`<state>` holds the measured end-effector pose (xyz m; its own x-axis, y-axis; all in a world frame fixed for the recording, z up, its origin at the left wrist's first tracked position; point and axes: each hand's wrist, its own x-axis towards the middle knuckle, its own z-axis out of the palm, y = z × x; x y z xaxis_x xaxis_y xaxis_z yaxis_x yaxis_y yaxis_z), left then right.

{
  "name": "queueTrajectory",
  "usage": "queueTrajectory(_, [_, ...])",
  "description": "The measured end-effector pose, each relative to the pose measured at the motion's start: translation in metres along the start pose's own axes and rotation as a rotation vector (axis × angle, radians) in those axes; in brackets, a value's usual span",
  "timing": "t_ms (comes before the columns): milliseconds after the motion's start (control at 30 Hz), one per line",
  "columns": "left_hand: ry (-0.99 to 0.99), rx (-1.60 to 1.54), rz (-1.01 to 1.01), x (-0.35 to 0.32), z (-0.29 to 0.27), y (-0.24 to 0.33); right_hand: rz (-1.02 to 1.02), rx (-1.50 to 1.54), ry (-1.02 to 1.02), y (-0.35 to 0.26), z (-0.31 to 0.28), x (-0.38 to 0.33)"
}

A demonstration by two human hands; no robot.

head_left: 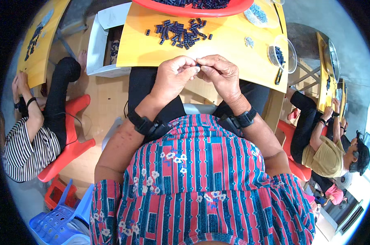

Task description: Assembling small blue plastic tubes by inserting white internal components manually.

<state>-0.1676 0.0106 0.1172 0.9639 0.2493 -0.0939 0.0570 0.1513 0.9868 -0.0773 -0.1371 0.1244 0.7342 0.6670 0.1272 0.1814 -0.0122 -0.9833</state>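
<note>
My left hand (172,79) and my right hand (221,75) meet just off the front edge of the yellow table (230,49). Both are closed in a pinch, thumb to forefinger, around one small dark piece (198,65). Fingertips cover most of that piece, so its exact kind cannot be made out. Beyond the hands lies a loose pile of small dark blue-black oblong plastic parts (179,32). To the right of the pile sits a little heap of tiny clear bluish bits (249,41).
A red basin (193,12) of dark parts stands at the back. On the right are a clear tub (271,53) with dark parts, a black slim tool (278,76) and a container of pale blue bits (256,14). A white box (97,45) stands left. Other people sit on both sides.
</note>
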Motion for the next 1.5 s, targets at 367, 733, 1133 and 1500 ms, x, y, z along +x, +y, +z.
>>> queueTrajectory(367, [0.121, 0.696, 0.400, 0.030, 0.004, 0.007, 0.435, 0.072, 0.162, -0.001, -0.018, 0.022])
queueTrajectory(733, [0.109, 0.871, 0.488, 0.032, 0.011, 0.005, 0.513, 0.020, 0.001, -0.010, -0.029, 0.030])
queueTrajectory(1133, [0.114, 0.901, 0.556, 0.030, 0.008, 0.002, 0.627, -0.052, -0.146, -0.017, -0.031, 0.036])
queueTrajectory(1500, [0.121, 0.867, 0.577, 0.026, 0.010, 0.008, 0.560, 0.060, -0.199, -0.011, -0.036, 0.031])
